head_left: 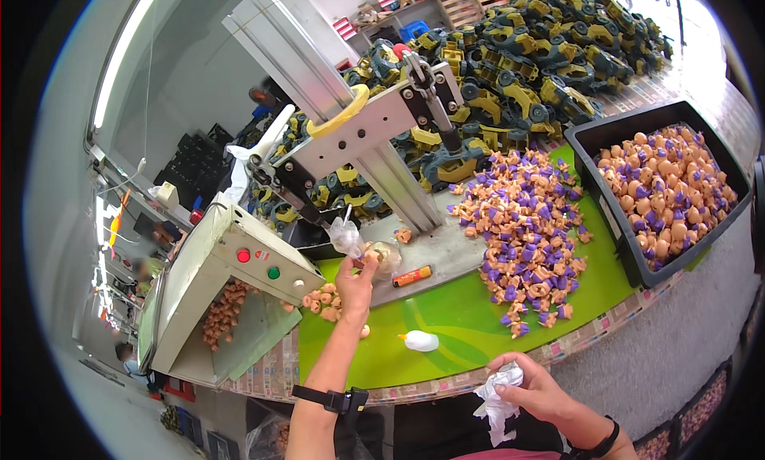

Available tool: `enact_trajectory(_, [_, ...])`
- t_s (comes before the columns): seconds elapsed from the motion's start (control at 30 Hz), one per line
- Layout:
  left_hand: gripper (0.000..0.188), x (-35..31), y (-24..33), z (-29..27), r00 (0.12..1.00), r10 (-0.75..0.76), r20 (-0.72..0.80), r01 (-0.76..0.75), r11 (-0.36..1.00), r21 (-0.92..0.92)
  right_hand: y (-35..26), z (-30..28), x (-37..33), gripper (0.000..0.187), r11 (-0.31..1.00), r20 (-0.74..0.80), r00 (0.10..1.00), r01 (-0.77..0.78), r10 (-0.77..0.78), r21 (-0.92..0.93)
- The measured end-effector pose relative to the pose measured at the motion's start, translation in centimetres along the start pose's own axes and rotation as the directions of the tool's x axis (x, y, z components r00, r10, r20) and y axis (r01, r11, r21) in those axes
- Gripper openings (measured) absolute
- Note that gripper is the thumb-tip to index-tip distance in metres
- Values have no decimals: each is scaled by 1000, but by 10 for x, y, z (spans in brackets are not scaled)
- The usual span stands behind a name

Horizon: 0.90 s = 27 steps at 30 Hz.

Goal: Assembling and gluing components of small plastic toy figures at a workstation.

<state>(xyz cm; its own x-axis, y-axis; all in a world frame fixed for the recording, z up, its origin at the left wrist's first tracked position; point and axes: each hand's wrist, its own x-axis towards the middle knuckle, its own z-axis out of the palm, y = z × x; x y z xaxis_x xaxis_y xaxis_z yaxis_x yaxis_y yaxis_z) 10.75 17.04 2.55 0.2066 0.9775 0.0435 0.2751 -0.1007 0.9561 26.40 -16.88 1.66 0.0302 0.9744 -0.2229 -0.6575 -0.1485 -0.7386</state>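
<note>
My left hand (355, 286) is raised at the metal toggle-clamp press (362, 133), its fingers pinched together. Whatever they hold is too small to make out. Just above the fingertips is a crumpled clear plastic piece (346, 235) with a thin white stick, below the press's left clamp. Beside the hand, a clear rounded container (385, 258) stands on the metal base plate (446, 245). Near the front edge of the table my right hand (538, 392) grips a crumpled white tissue (500, 404), which hangs down from the fingers.
An orange-red tube (411, 277) and a white squeeze bottle (420, 340) lie near the press. Peach-and-purple toy parts (526, 237) are heaped at right, beside a black bin (629, 257) of more. A beige box machine (239, 257) stands left. Toy vehicles (518, 61) pile up behind.
</note>
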Motion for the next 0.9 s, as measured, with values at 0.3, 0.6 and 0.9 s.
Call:
enact_trajectory(0.3, [22,-59,15,-34,969,245,20,-246,966,74,3,14,-1,44,987,-73,991,102,-111,-121])
enact_trajectory(0.6, [27,-235,32,-79,804,-282,523,436,878,-196,23,58,23,51,675,143,919,368,-366,-639])
enact_trajectory(0.9, [35,-294,15,-68,728,-159,667,376,906,-193,47,86,10,37,682,279,933,357,-227,-638])
